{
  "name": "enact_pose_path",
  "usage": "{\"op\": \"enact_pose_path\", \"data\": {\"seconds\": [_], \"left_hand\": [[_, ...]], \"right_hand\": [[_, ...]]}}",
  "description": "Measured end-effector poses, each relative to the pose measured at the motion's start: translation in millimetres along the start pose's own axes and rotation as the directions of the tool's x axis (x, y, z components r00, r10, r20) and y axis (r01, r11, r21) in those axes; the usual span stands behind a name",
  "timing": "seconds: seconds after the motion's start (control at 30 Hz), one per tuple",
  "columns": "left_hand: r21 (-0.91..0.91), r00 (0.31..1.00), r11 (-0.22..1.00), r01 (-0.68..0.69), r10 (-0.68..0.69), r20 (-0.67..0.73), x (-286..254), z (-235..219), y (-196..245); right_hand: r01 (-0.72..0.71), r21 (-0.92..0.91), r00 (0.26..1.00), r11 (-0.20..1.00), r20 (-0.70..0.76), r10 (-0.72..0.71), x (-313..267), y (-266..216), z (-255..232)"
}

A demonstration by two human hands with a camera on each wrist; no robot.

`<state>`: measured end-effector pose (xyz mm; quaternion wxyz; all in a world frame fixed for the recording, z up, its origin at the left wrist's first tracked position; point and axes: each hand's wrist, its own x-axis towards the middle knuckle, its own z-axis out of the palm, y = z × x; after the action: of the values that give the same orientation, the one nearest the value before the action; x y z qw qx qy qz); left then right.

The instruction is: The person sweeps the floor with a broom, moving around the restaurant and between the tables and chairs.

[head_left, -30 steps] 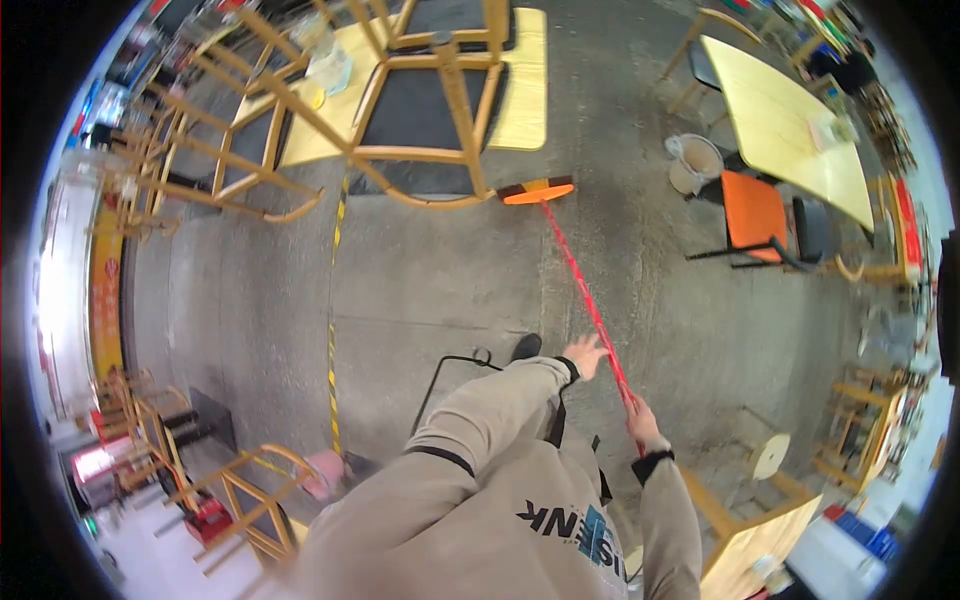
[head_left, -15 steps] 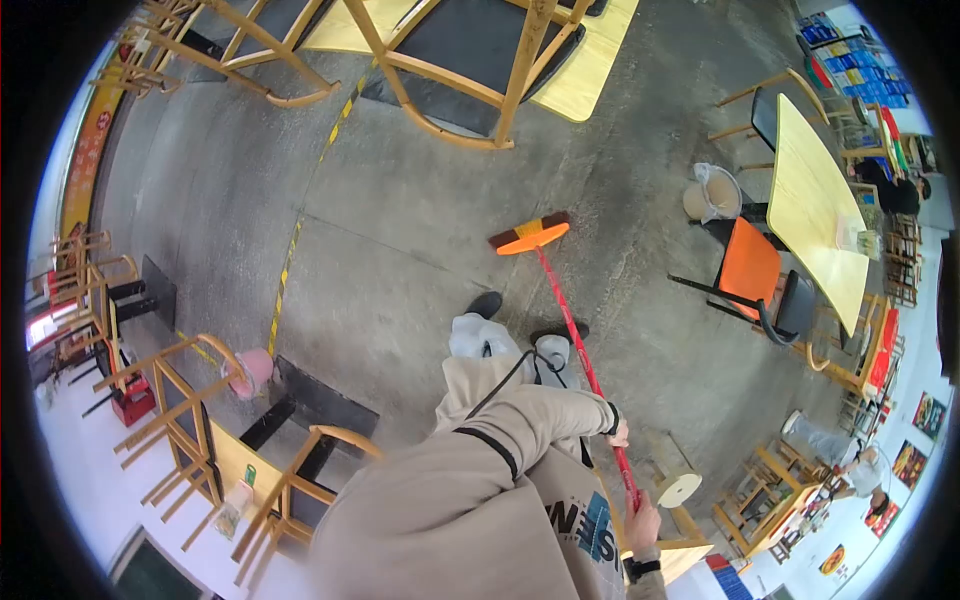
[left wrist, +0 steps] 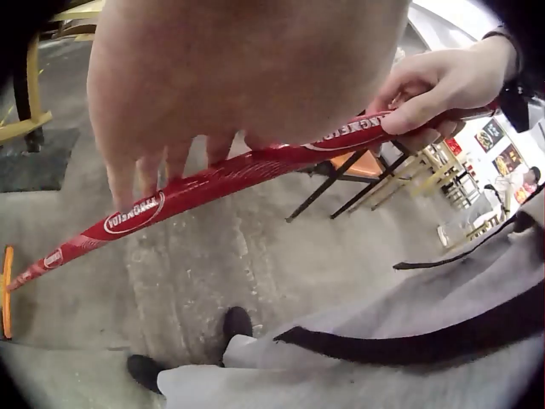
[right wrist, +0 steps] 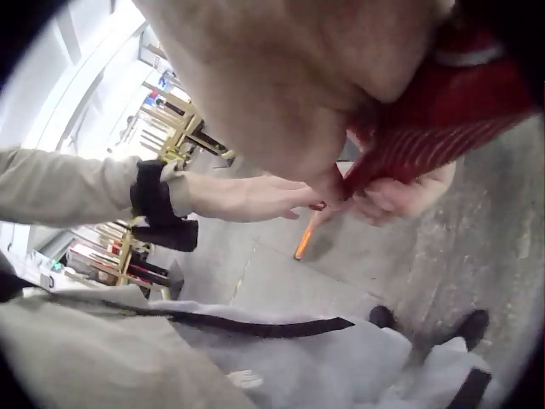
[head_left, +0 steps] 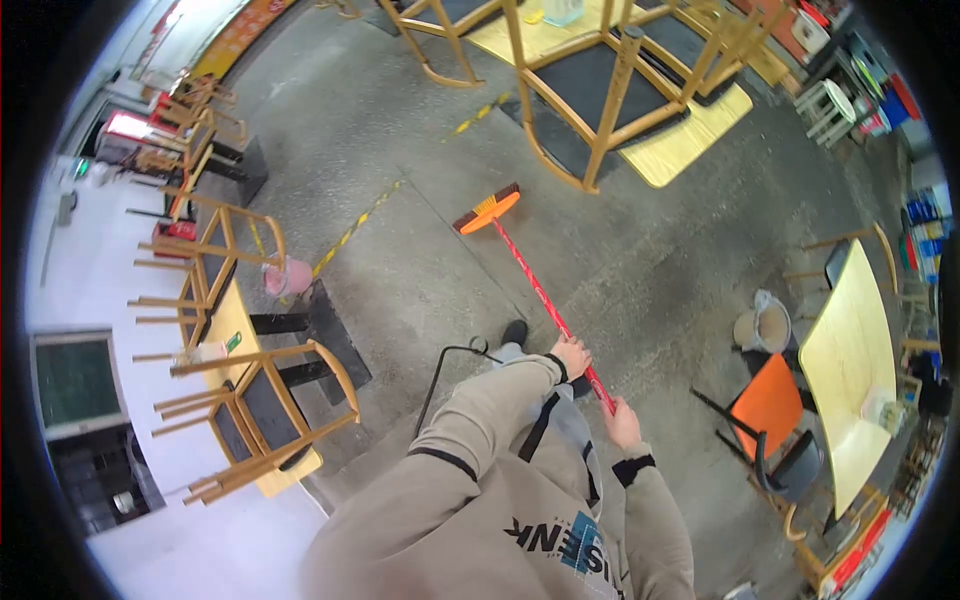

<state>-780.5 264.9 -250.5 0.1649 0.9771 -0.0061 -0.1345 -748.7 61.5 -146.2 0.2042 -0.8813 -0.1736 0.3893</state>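
Note:
A push broom with an orange head (head_left: 487,212) and dark and yellow bristles lies at the far end of a red handle (head_left: 535,285). My left hand (head_left: 571,357) holds the handle partway down, its fingers passing behind the shaft in the left wrist view. Higher up, nearer my body, my right hand (head_left: 624,424) grips the same handle, thumb laid over it. In the right wrist view the red handle (right wrist: 451,128) fills the upper right, and the left hand (right wrist: 255,198) reaches across to it. The broom head rests on the grey concrete floor (head_left: 420,260).
Upturned chairs (head_left: 590,95) stand on a table ahead, with more chairs (head_left: 270,400) on a table at the left. A pink bucket (head_left: 287,277) stands there. To the right are a lined bin (head_left: 763,322), an orange chair (head_left: 768,408) and a pale table (head_left: 855,370). Yellow-black tape (head_left: 355,230) marks the floor.
The left hand, spread beside the handle a second ago, now holds it. The broom head has come away from the chairs ahead and swung left, while the head view has turned left.

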Motion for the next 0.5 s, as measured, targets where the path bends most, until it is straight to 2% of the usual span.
{"op": "enact_pose_path", "data": {"seconds": [0.03, 0.07, 0.1, 0.17, 0.27, 0.3, 0.33, 0.37, 0.4, 0.43, 0.47, 0.5], "left_hand": [[-0.037, 0.997, 0.999, 0.020, -0.023, -0.069, -4, 7, 1], [-0.037, 0.997, 0.999, -0.003, 0.000, -0.074, -9, 14, 2], [-0.135, 0.995, 0.986, 0.095, -0.098, -0.016, -13, 7, 14], [-0.171, 1.000, 0.985, -0.013, 0.017, 0.022, -16, 23, 30], [-0.357, 0.990, 0.925, -0.130, 0.102, -0.096, -18, 55, 74], [-0.416, 0.987, 0.901, -0.121, 0.154, 0.046, -15, 69, 93], [-0.444, 0.967, 0.893, -0.067, 0.168, 0.193, -16, 54, 114], [-0.458, 0.924, 0.880, -0.122, 0.269, 0.271, -14, 50, 131], [-0.494, 0.873, 0.867, -0.067, 0.290, 0.391, -16, 33, 148], [-0.506, 0.798, 0.859, -0.081, 0.360, 0.483, -15, 32, 161], [-0.542, 0.780, 0.832, -0.119, 0.416, 0.468, -16, 38, 172], [-0.639, 0.768, 0.748, -0.180, 0.513, 0.384, -15, 37, 177]], "right_hand": [[-0.010, 0.017, 0.999, 1.000, 0.039, 0.009, 14, 2, 3], [0.021, 0.015, 0.999, 1.000, 0.037, -0.021, 21, 5, 5], [0.020, 0.047, 0.998, 0.999, 0.057, -0.022, 21, 17, 9], [-0.005, 0.066, 0.995, 0.998, 0.097, -0.001, 10, 41, 13], [-0.070, 0.005, 0.991, 0.998, 0.119, 0.069, -36, 90, 6], [-0.136, 0.015, 0.976, 0.991, 0.174, 0.131, -59, 99, -4], [-0.205, 0.024, 0.954, 0.978, 0.226, 0.195, -80, 108, -10], [-0.104, -0.123, 0.984, 0.987, 0.131, 0.120, -103, 131, -4], [-0.084, -0.265, 0.978, 0.961, 0.161, 0.130, -132, 153, -1], [-0.063, -0.398, 0.971, 0.915, 0.187, 0.148, -154, 158, -9], [-0.207, -0.366, 0.946, 0.907, 0.163, 0.282, -171, 127, -27], [-0.349, -0.332, 0.899, 0.876, 0.145, 0.413, -187, 90, -45]]}}
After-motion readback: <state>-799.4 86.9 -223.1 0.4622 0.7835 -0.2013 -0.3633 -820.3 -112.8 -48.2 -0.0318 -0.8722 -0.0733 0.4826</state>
